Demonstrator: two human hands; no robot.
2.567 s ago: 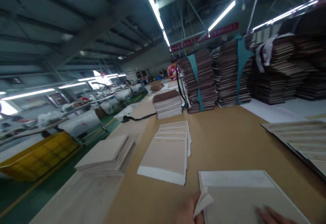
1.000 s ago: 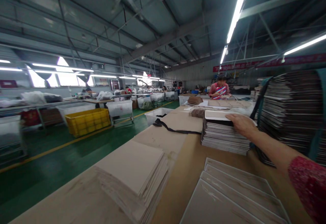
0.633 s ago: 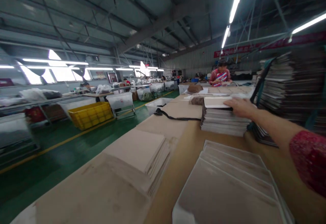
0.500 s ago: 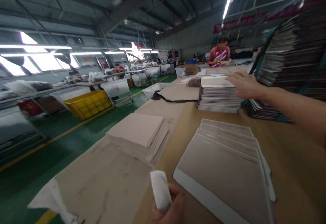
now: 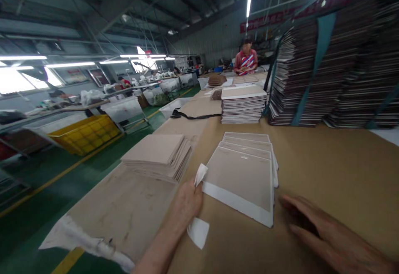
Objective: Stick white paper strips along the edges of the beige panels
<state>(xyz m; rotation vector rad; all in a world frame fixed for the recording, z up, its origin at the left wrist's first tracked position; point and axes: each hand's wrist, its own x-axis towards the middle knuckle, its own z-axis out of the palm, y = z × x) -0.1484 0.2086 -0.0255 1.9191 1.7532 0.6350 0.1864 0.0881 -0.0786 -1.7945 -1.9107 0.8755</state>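
Observation:
My left hand [image 5: 187,202] grips a white cloth [image 5: 198,230] low over the brown table [image 5: 327,170], just left of a fanned row of grey sheets with white edges [image 5: 246,170]. My right hand [image 5: 314,232] hovers blurred over bare table to the right of that row, fingers spread and holding nothing. A squared pile of white-topped boards [image 5: 243,104] stands farther back, beyond the row.
A stack of beige boards [image 5: 158,154] lies left of my left hand. Tall strapped dark stacks [image 5: 314,66] fill the back right. A black strap [image 5: 190,117] lies beside the pile. A person [image 5: 246,60] works at the far end. A yellow crate [image 5: 84,134] sits on the green floor.
My right hand left the pile of white-topped boards and came back near the table's front. My left hand with the cloth rose into view. The view swung downward.

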